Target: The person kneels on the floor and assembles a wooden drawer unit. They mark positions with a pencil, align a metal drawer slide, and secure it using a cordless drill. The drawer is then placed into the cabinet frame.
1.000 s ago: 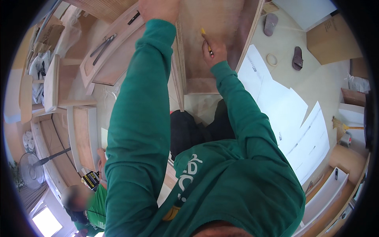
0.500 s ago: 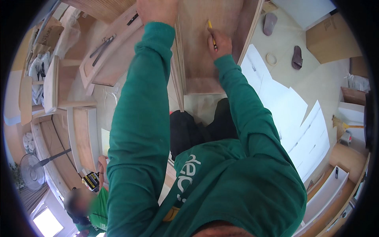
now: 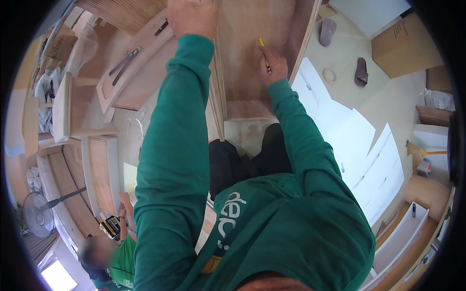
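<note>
Plywood, one pale brown panel (image 3: 252, 53), stands before the person. One yellow pencil (image 3: 264, 55) lies against its face, pinched in the closed fingers of the right hand (image 3: 273, 65). The left hand (image 3: 191, 17) presses the panel's left edge, its fingers' spread unclear. Right of the panel, two sandals (image 3: 361, 72) lie on the floor.

sleeves: long, green, ribbed cuffs | top: green hooded sweatshirt, pale chest lettering | trousers: black | hands (image 3: 191, 17): bare

Bare plywood panel (image 3: 252, 43) ahead; raised frame rails (image 3: 302, 48) block both sides.
</note>
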`<state>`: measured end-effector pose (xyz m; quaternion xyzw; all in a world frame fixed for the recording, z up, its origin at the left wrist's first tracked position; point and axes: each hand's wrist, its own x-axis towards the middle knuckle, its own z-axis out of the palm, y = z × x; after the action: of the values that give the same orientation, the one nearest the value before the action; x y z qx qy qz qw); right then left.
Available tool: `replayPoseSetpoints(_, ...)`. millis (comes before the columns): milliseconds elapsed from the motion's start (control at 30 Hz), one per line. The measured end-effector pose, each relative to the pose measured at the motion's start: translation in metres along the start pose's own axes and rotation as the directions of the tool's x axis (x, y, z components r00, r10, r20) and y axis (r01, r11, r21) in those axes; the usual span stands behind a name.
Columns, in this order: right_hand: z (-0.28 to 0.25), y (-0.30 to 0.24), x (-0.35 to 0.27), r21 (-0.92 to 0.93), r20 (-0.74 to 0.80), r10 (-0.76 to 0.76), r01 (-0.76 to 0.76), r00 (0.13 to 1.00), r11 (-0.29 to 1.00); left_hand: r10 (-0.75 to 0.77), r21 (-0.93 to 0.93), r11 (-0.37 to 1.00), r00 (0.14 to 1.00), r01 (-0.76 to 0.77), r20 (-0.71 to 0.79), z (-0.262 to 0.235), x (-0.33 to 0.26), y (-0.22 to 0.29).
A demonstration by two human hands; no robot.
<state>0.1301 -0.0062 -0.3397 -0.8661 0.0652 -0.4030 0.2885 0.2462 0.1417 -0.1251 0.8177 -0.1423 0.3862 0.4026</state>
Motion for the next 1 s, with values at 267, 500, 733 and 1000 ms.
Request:
replayPoseSetpoints(267,0.001,0.003,-0.012,-0.066,0.078,0.054,-0.049,0.995,0.997,0.011,0.011,1.000,1.000,-0.011,0.001,-0.003,0.000,0.002)
replayPoseSetpoints(500,-0.013,-0.008,0.020,-0.082,0.026,-0.027,0.029,0.999,0.996,-0.139,-0.011,0.990,0.990,0.139,0.032,-0.009,-0.005,0.009)
replayPoseSetpoints(733,-0.014,0.000,-0.007,-0.055,-0.003,0.010,-0.011,1.000,0.998,-0.115,-0.118,0.984,0.984,0.132,0.134,-0.019,-0.004,0.014)
replayPoseSetpoints(1000,-0.012,-0.001,-0.013,-0.049,0.127,0.070,-0.064,0.989,0.997,-0.086,-0.071,0.993,0.990,0.094,0.110,-0.017,-0.004,0.010)
